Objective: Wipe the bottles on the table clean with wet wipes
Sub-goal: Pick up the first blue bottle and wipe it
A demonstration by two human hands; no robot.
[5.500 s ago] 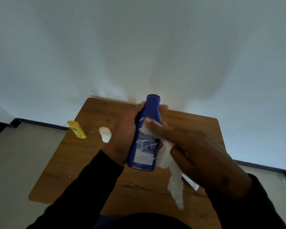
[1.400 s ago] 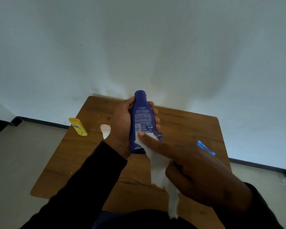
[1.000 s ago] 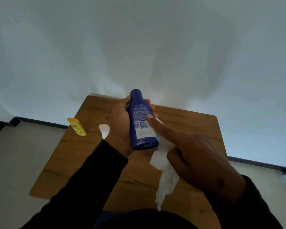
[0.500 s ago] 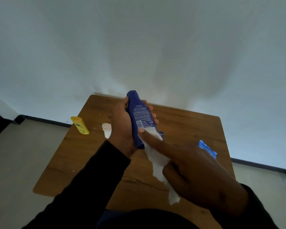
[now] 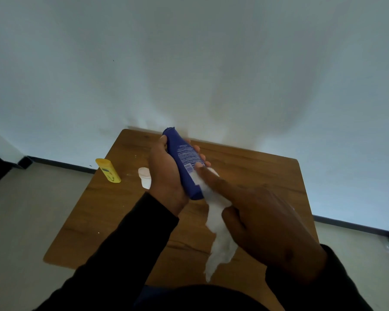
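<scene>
Bottles number 3: 1 smooth blue bottle [image 5: 184, 162], tilted above the wooden counter [image 5: 256, 171], gripped by the left hand [image 5: 166, 176]; 1 yellow bottle [image 5: 108, 170] and 1 small white bottle [image 5: 145, 180] on the counter. 1 crumpled white wipe [image 5: 218, 223] is clutched in the right hand [image 5: 263, 223], whose forefinger presses it against the blue bottle.

The table [image 5: 126, 205] is wood-grain brown with a dull, smooth finish and a few pale specks. The blue bottle [image 5: 184, 162] looks like smooth plastic with a slight sheen and fine printed text. The wipe [image 5: 220, 243] is soft, limp white cloth-like paper, crumpled. The yellow bottle [image 5: 109, 171] is glossy plastic. The sleeves [image 5: 126, 250] are matt black cloth.
</scene>
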